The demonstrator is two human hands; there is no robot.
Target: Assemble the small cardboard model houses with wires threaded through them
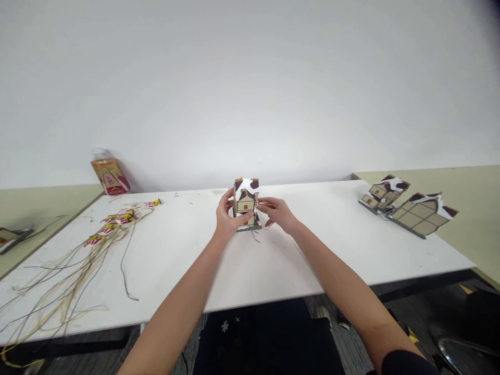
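A small model house (246, 206) with a white, snowy-looking roof and tan walls stands upright on a dark base at the middle of the white table. My left hand (227, 219) grips it from the left, thumb across its front. At its right side, my right hand (276, 212) has its fingers pinched together around a thin, copper-coloured wire (267, 203). The fingertips are close to the house wall; whether they touch it I cannot tell. A short dark wire (255, 237) sticks out from under the front of the base.
Two similar model houses (385, 191) (423, 214) stand at the table's right. To the left lies a bundle of long wires (84, 265) with several red, white and yellow pieces (125, 216). A bottle (110, 174) stands at the back left. The white table's front edge (269, 303) is near my body.
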